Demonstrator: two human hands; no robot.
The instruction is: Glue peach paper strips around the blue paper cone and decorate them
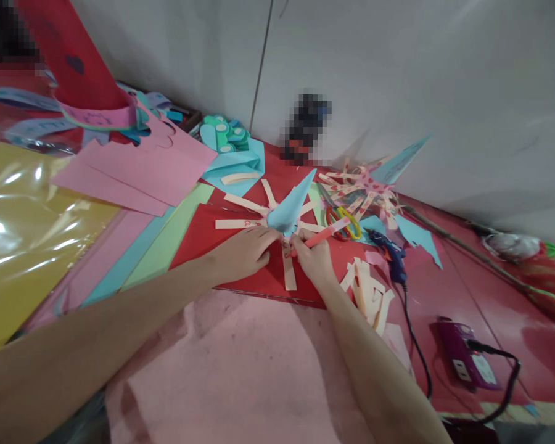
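Perhaps the likeliest trouble is coming from the narrow paper strip (pixel 290 276) pointing toward the bottom of the frame: if it is lying loose under the marker (pixel 326 234), a firm stroke could be twisting it and dragging the line crooked. Fresh ink could also be smearing, since fingers are working close to the marks. The blue paper cone (pixel 289 208), at mid-frame, is leaning toward the upper right, and a knuckle knocking its base could be denting it. The marker's rear end is reaching toward the scissors (pixel 355 229), right of centre, and could be catching there.

The right hand (pixel 316 257) is coming from the lower right, fingers clamping on the marker near its tip. The left hand (pixel 244 253) is lying palm down over the red sheet (pixel 197 243), fingers bending together beside the cone's base; whether they are pinching anything, I cannot tell.
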